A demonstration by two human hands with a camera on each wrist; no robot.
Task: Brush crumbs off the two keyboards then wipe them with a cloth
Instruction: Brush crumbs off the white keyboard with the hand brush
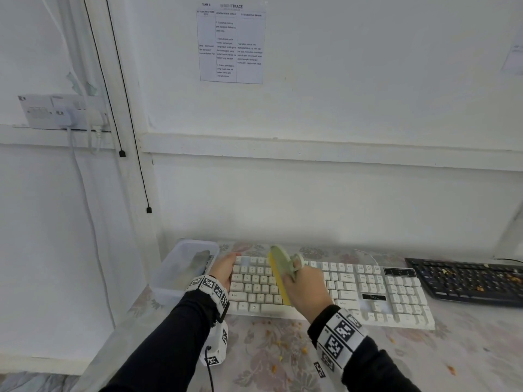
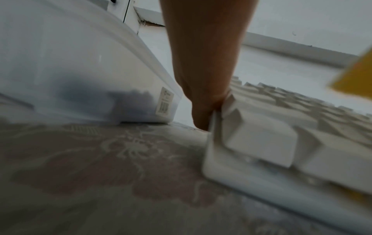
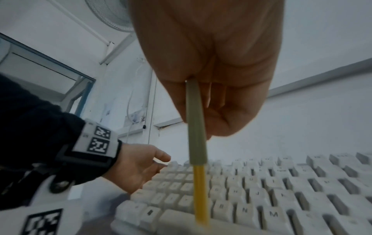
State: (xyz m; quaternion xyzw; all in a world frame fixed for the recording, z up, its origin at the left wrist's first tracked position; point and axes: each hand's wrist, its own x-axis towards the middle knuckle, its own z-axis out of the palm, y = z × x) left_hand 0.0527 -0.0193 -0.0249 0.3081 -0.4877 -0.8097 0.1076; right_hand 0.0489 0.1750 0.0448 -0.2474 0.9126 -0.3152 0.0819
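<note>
A white keyboard (image 1: 339, 292) (image 2: 261, 143) (image 3: 271, 190) lies on the flowered tablecloth in front of me. My right hand (image 1: 307, 290) (image 3: 221, 71) grips a brush (image 1: 278, 274) (image 3: 196, 127) with a pale green handle. Its yellow bristles (image 3: 200, 190) stand on the keys left of the keyboard's middle. My left hand (image 1: 223, 268) (image 3: 136, 167) rests with relaxed fingers against the keyboard's left end; one finger (image 2: 203, 79) presses on its edge. A black keyboard (image 1: 467, 281) strewn with yellow crumbs lies at the far right.
A clear plastic box (image 1: 181, 270) (image 2: 80, 63) holding a grey cloth (image 1: 199, 263) stands just left of my left hand. Yellow crumbs (image 1: 297, 325) dot the tablecloth in front of the white keyboard. The wall rises right behind the table.
</note>
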